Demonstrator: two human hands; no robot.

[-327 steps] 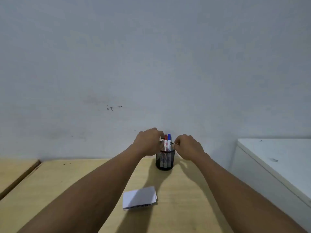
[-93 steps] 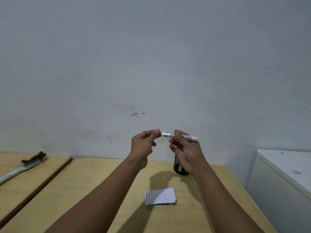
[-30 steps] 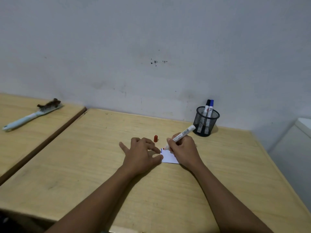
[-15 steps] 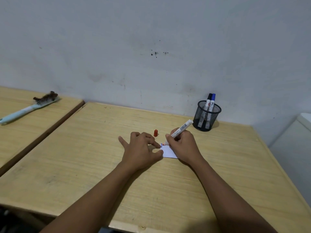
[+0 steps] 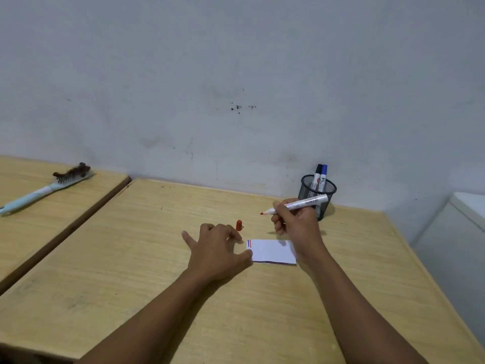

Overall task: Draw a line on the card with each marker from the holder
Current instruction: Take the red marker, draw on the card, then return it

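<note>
A white card (image 5: pixel 273 251) lies flat on the wooden desk (image 5: pixel 157 258), with a short blue line and a short red line at its top left corner. My left hand (image 5: pixel 216 249) rests on the desk, thumb tip touching the card's left edge. My right hand (image 5: pixel 296 222) grips an uncapped red marker (image 5: pixel 296 205), held above the desk beyond the card, tip pointing left. The red cap (image 5: pixel 238 225) stands on the desk just past my left fingers. A black mesh holder (image 5: pixel 317 195) at the back holds a black-capped and a blue-capped marker.
A light blue brush (image 5: pixel 44 189) lies on the adjoining desk at the left. A dark gap separates the two desks. A white cabinet (image 5: pixel 462 227) stands at the right edge. The grey wall runs right behind the desks.
My right hand has lifted the red marker off the card and moved it back and up. A red line now shows beside the blue one. My left hand stays at the card's edge.
</note>
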